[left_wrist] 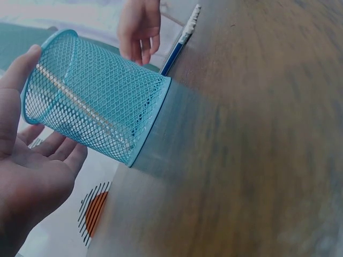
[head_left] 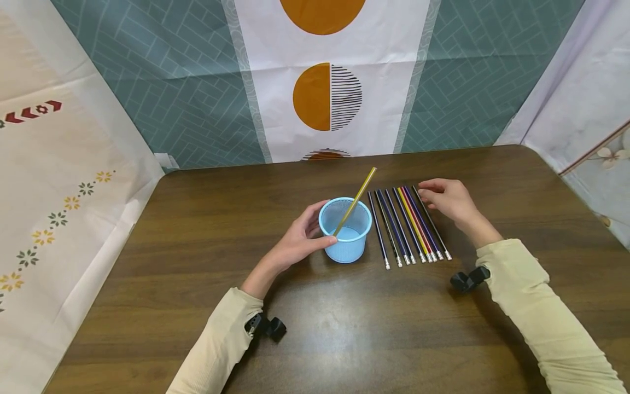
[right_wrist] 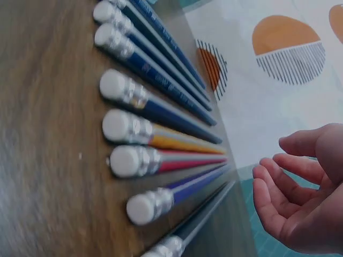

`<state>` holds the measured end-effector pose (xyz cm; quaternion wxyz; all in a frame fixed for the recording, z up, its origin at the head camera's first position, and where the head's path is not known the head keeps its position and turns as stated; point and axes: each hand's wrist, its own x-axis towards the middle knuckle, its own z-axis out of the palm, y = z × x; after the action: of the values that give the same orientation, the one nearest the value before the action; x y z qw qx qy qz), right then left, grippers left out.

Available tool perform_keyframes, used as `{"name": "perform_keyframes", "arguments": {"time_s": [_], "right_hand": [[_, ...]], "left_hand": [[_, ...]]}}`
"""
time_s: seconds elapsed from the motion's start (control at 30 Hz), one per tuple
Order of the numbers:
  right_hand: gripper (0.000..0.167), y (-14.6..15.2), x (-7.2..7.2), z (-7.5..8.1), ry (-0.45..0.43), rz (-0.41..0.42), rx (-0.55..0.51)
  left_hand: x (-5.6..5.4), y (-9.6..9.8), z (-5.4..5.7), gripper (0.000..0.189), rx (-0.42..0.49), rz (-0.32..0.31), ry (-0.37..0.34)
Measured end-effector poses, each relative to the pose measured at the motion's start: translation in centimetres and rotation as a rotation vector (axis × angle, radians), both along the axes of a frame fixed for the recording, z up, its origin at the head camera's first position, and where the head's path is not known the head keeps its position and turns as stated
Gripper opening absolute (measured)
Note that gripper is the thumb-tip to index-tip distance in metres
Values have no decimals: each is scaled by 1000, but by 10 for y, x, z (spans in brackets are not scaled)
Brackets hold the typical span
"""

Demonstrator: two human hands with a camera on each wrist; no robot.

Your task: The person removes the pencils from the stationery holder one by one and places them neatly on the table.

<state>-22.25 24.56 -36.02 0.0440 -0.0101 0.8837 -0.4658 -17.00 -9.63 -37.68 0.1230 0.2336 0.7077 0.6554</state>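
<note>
A light-blue mesh pencil cup stands upright on the table. My left hand grips it from the left side, thumb at the rim and fingers round the far side. One yellow pencil leans inside the cup, its upper end poking out past the rim. To the right lies a row of several pencils, among them a yellow pencil, a red pencil and a black pencil at the right end. Over that black pencil's far end hovers my right hand, fingers loosely bent with nothing between them.
The brown wooden table carries the cup and the pencils, whose white erasers point toward me. A patterned cloth hangs behind the table's back edge. Black wrist cameras sit on both sleeves, the right one close to the pencils' eraser ends.
</note>
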Motion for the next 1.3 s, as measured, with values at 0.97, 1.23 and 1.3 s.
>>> {"name": "perform_keyframes", "arguments": {"time_s": [0.97, 1.23, 1.3], "right_hand": [[40, -46, 17, 29, 24, 171, -117], [36, -57, 19, 31, 33, 233, -218], [36, -60, 19, 30, 33, 246, -247]], "left_hand": [[-1, 0, -1, 73, 5, -3, 2], [-1, 0, -1, 73, 11, -1, 1], [-1, 0, -1, 73, 8, -1, 3]]}}
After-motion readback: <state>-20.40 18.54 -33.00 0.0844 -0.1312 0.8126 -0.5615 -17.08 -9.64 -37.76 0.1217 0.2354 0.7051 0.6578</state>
